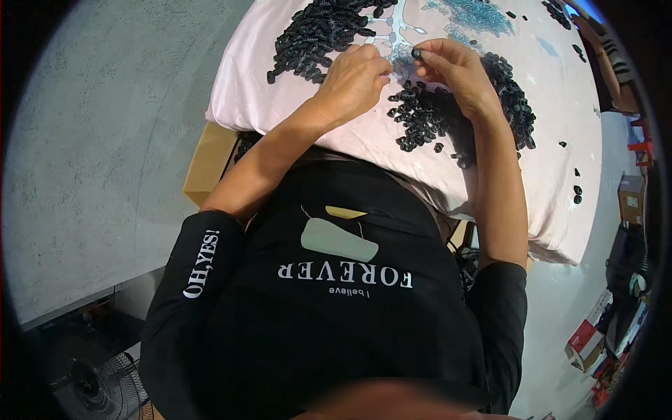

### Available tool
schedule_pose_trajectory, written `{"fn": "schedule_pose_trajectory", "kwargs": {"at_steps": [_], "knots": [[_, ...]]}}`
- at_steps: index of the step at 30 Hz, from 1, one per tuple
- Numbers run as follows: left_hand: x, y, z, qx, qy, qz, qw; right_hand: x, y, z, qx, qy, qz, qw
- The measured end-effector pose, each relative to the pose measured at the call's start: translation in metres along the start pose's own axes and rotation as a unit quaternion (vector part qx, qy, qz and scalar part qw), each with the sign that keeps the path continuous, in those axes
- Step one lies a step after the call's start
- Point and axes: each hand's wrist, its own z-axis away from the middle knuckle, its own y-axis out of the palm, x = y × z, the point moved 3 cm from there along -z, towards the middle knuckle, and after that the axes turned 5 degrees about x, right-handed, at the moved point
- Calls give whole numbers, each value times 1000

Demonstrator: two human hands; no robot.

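My right hand (453, 73) pinches a small black plastic part (416, 53) between thumb and fingertips. Close by on its left, my left hand (353, 82) is closed with curled fingers; whatever it may hold is too small to make out. Both hands are just above a pale pink printed cloth (448, 189) that covers the table. A few clear bluish bits (402, 61) lie between the hands. Left of them spreads a large heap of black parts (315, 38). A looser pile of black parts (418, 119) sits nearer me, and another heap (516, 105) lies beyond my right wrist.
More clear bluish pieces (483, 17) are scattered at the far side. Stray black parts (577, 192) dot the cloth's right side. Another person's arm (612, 70) shows at the far right. A cardboard box (630, 199) stands on the floor there, and a fan (91, 378) at lower left.
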Motion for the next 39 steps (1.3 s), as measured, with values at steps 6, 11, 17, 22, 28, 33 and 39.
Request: {"fn": "schedule_pose_trajectory", "kwargs": {"at_steps": [6,11,17,22,28,33,39], "knots": [[-5,-5,0,28,-7,20,999,0,5,0,15,-5,-14,1000],[-4,-6,5,13,7,60,998,1,9,0,32,0,-32,999],[-3,-17,4,-57,-19,155,986,3,9,3,31,4,-31,999],[-1,-27,19,5,13,135,991,0,7,1,13,4,-40,999],[-13,-28,60,194,108,178,959,0,7,1,42,5,-14,999],[-8,-23,61,198,96,211,952,-3,4,0,41,10,-20,999],[-2,-29,61,172,-5,277,945,-2,5,0,29,8,-6,1000]]}}
